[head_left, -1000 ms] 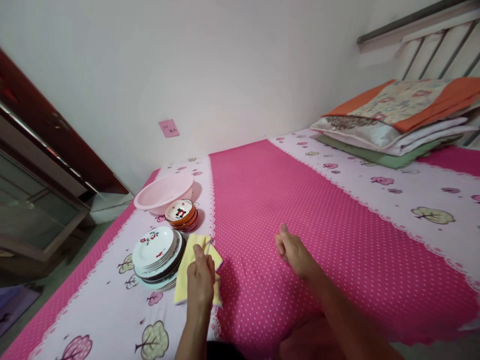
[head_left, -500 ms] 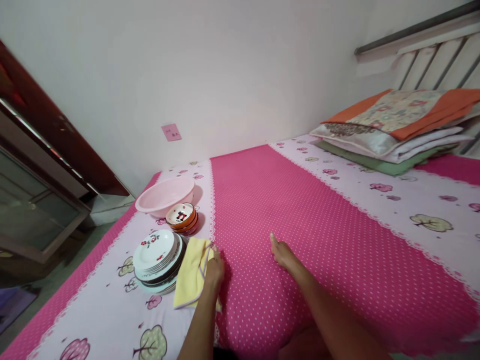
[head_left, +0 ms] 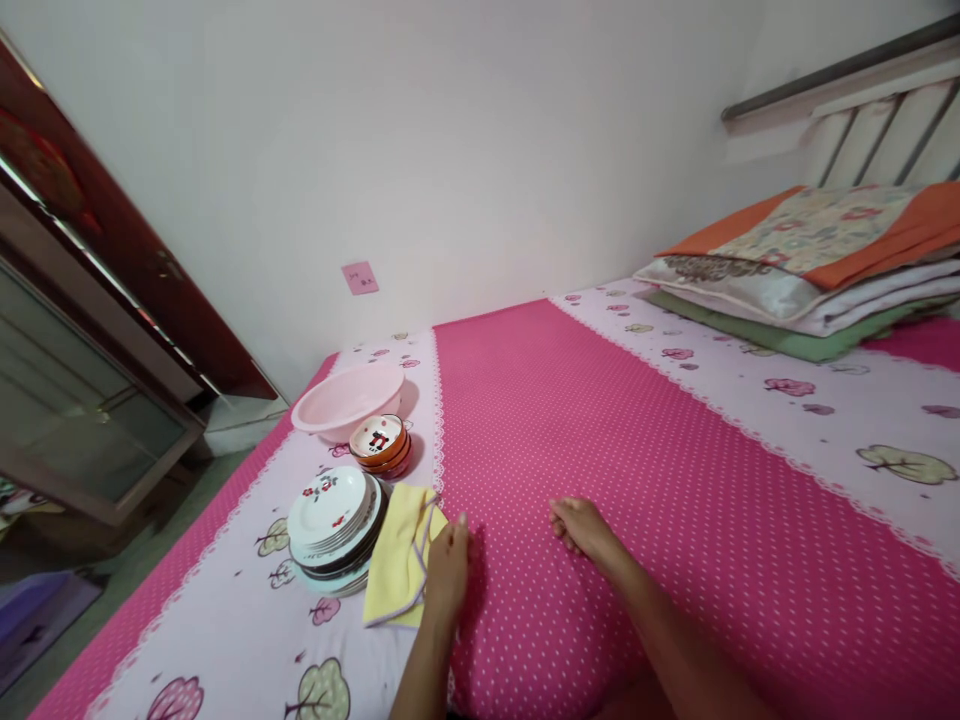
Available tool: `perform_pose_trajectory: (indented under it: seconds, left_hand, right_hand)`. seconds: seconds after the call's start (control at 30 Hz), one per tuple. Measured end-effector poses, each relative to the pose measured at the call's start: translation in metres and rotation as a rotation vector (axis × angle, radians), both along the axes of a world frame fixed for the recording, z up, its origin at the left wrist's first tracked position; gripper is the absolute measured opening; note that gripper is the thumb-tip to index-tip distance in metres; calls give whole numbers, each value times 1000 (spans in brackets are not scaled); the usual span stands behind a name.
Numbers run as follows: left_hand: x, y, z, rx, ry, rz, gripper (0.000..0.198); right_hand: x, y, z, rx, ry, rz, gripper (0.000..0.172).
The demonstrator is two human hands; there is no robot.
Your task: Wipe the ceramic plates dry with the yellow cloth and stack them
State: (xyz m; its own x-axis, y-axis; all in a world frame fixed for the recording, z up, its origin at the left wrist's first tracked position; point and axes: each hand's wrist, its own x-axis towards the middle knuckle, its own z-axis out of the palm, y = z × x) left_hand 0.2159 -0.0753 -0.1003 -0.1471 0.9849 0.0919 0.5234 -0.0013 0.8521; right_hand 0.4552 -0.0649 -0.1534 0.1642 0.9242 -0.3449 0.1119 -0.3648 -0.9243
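My left hand [head_left: 448, 568] is closed, its thumb pointing up, in front of the right edge of a folded yellow cloth [head_left: 397, 560] with a purple-grey border. I see nothing held in it. To the right, over the pink dotted bedspread [head_left: 517, 420], my right hand [head_left: 581, 526] is curled into a loose fist with nothing visible in it. Left of the cloth stands a stack of plates [head_left: 330, 505], the top one white with red flowers. Behind them sit several stacked orange-rimmed bowls [head_left: 380, 440] with a cartoon print inside.
A pink plastic basin [head_left: 349, 395] stands at the back left beside the bowls. Folded bedding with an orange-edged cover [head_left: 817, 235] is piled at the far right near the bed rails [head_left: 885, 140]. The bed's left edge drops to a floor with a purple object [head_left: 45, 610].
My right hand has curled its fingers in and drawn slightly back toward me. The left hand has shifted a little off the cloth's edge. The view has turned slightly left.
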Motion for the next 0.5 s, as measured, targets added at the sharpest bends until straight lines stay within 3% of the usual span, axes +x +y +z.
perform_pose_trajectory:
  seconds: [0.1, 0.23, 0.37, 0.5]
  left_hand:
    - [-7, -34, 2, 78, -53, 23, 51]
    - [-44, -59, -3, 179, 5, 204, 37]
    - [-88, -57, -19, 396, 251, 355, 34]
    - [-105, -48, -39, 187, 332, 380, 56]
  right_hand:
    - [-19, -3, 5, 13, 47, 60, 26]
    - [-66, -8, 15, 37, 78, 222, 26]
    - [-119, -15, 18, 93, 81, 341, 23]
    - [-152, -20, 9, 214, 63, 346, 22]
